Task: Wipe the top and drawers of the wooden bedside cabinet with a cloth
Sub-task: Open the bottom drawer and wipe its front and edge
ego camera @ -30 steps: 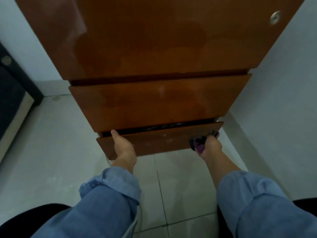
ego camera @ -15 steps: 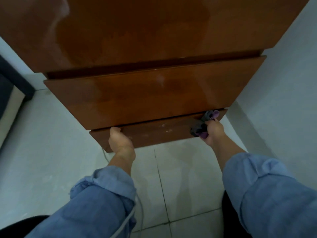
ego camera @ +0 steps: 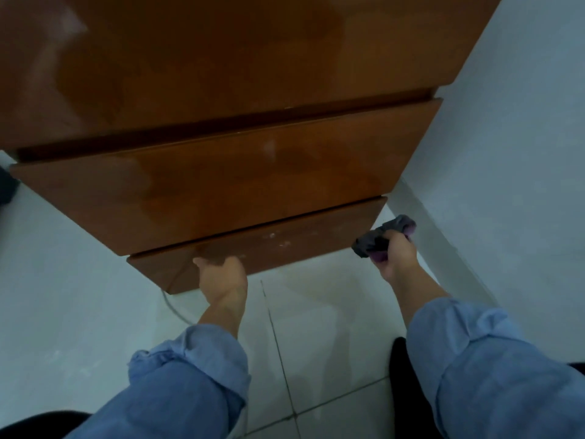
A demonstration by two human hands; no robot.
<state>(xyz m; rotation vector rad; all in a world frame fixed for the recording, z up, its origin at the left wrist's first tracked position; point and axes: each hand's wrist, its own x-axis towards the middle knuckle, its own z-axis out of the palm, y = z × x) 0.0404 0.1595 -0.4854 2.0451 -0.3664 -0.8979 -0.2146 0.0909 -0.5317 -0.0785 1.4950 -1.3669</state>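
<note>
Glossy brown wood fills the view: the cabinet (ego camera: pixel 221 74), its bottom drawer (ego camera: pixel 285 242) met at the front by the left hand (ego camera: pixel 223 280), fingers hidden. Off the drawer's right end, a crumpled grey-purple cloth (ego camera: pixel 380 239) is clutched by the right hand (ego camera: pixel 397 255).

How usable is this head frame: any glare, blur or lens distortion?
Head view: dim and bluish; soft glare patches on the cabinet top; wide-angle lens splays the cabinet's edges; slight blur throughout, though the left hand on the bottom drawer and the cloth in the right hand stay readable.
</note>
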